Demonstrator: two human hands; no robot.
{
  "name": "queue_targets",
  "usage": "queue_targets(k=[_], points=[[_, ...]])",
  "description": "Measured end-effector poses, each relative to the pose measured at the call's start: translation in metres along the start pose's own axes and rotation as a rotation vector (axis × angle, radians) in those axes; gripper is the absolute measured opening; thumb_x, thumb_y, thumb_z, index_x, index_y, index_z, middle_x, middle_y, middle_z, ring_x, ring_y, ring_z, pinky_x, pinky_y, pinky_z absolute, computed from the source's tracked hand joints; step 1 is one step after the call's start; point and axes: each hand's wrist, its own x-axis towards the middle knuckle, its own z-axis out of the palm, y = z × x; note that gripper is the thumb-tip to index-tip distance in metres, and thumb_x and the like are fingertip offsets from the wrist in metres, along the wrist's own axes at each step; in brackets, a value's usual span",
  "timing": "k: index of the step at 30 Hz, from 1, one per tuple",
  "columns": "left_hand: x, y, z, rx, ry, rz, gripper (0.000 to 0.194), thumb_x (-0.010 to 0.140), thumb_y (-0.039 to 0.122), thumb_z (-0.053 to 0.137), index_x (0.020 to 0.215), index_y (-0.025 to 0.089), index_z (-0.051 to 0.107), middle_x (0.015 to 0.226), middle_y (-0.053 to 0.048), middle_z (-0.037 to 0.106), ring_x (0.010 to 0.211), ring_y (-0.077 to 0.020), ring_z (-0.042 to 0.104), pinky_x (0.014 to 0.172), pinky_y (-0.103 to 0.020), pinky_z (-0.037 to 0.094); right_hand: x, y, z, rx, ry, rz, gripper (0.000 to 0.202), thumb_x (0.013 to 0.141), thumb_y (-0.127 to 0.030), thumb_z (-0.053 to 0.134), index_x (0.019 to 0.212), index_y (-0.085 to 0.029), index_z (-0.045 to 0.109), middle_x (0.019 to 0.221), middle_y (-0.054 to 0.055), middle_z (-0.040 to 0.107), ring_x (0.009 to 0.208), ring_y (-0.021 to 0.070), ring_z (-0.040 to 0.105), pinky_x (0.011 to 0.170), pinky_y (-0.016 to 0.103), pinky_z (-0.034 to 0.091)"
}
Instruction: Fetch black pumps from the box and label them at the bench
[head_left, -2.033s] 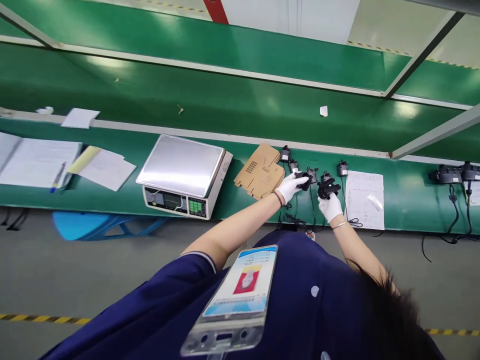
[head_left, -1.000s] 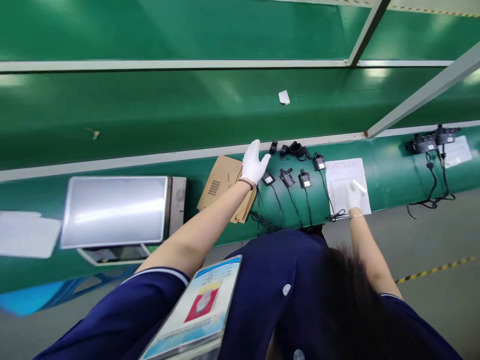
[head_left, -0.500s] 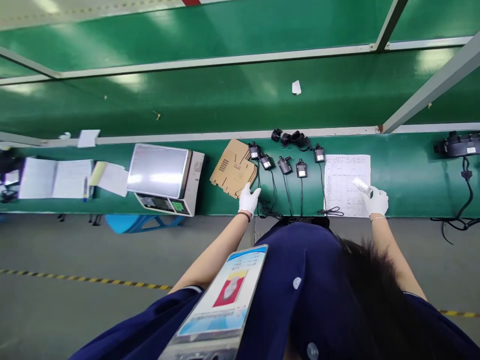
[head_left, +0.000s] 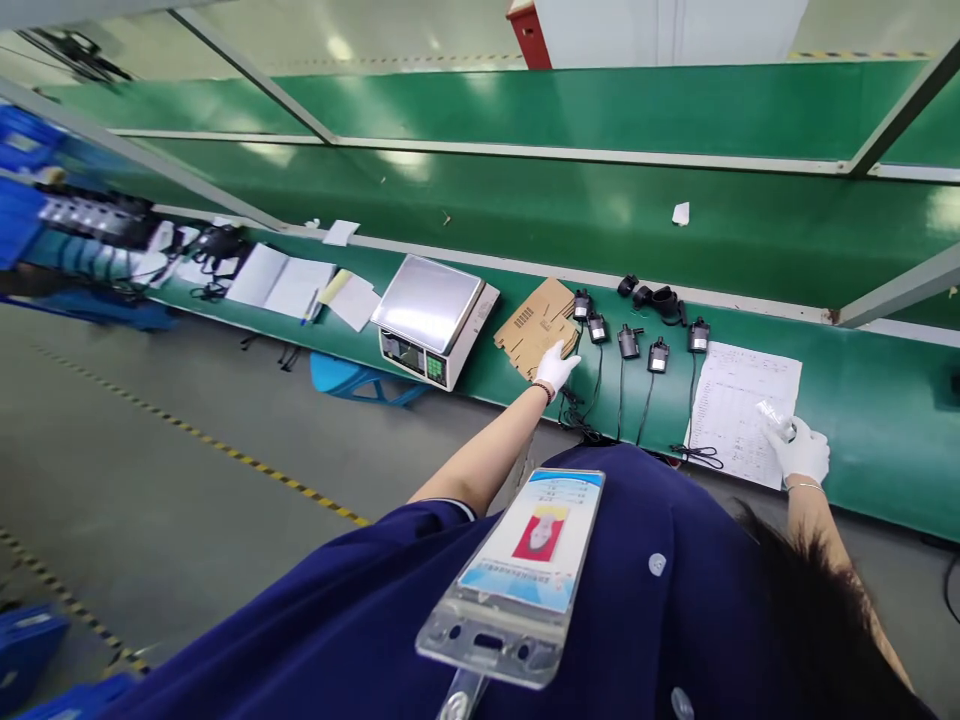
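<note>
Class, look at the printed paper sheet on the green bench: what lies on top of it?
On the printed sheet, the gloved right hand rests at its near right corner, holding a small clear item. A black cable crosses its near left corner. Anything beneath the hand is hidden.

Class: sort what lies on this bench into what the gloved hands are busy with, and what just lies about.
In hand: left hand on cardboard; right hand holding clear packet over form sheet; corded black units.
Lying about: scale, notebook.

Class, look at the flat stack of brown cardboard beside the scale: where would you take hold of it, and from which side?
Grip the cardboard stack at its near right corner, where the left hand rests. It lies flat, with the scale to its left and a black corded part at its far right, so coming in from the bench's front edge looks clearest.
</note>
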Motion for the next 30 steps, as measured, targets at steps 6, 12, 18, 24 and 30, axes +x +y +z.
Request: queue_targets(k=[6,12,18,24,30], points=[[0.022,-0.015,-0.025,0.016,-0.079,-0.019,0.079,0.086,0.042,0.066,0.153,0.009,0.042,0.155,-0.017,0.046,0.143,-0.0293,0.045,0.120,-0.036,0.035,0.010,-0.004,0.000,0.033,-0.011,0.011,0.046,0.076,-0.053,0.070,0.109,-0.022,0.076,0.130,0.018,0.058,0.116,0.0362,0.057,0.099,0.048,0.048],[0.040,-0.034,-0.043,0.085,-0.117,-0.009,0.075,0.087,0.042,0.063,0.153,0.011,0.043,0.151,-0.016,0.051,0.140,-0.0278,0.049,0.116,-0.034,0.040,0.008,-0.013,-0.002,0.207,-0.018,0.096,0.032,0.069,-0.044,0.073,0.085,-0.016,0.074,0.098,0.019,0.072,0.098,0.0372,0.066,0.092,0.052,0.050],[0.095,-0.015,-0.063,0.249,-0.124,0.130,0.080,0.080,0.036,0.071,0.152,0.016,0.043,0.151,-0.016,0.050,0.140,-0.0333,0.046,0.117,-0.041,0.036,-0.046,-0.056,-0.005,0.681,0.108,0.221,0.052,0.053,-0.040,0.079,0.099,-0.017,0.068,0.096,0.014,0.073,0.100,0.0338,0.069,0.100,0.050,0.052],[0.157,0.015,-0.054,0.450,-0.167,0.380,0.112,0.060,0.028,0.084,0.157,0.017,0.030,0.154,-0.022,0.042,0.143,-0.0440,0.034,0.122,-0.058,0.019,-0.107,-0.106,0.019,0.953,0.121,0.332,0.062,0.051,-0.048,0.077,0.102,-0.015,0.065,0.097,0.009,0.071,0.089,0.0229,0.068,0.095,0.044,0.057],[0.201,0.020,-0.021,0.619,-0.244,0.581,0.111,0.065,0.018,0.075,0.161,0.017,0.020,0.146,-0.022,0.048,0.134,-0.0422,0.044,0.120,-0.065,0.011,-0.108,-0.119,0.050,1.046,0.202,0.530,0.047,0.070,-0.041,0.064,0.107,-0.014,0.060,0.093,0.008,0.068,0.084,0.0169,0.067,0.080,0.033,0.059]])
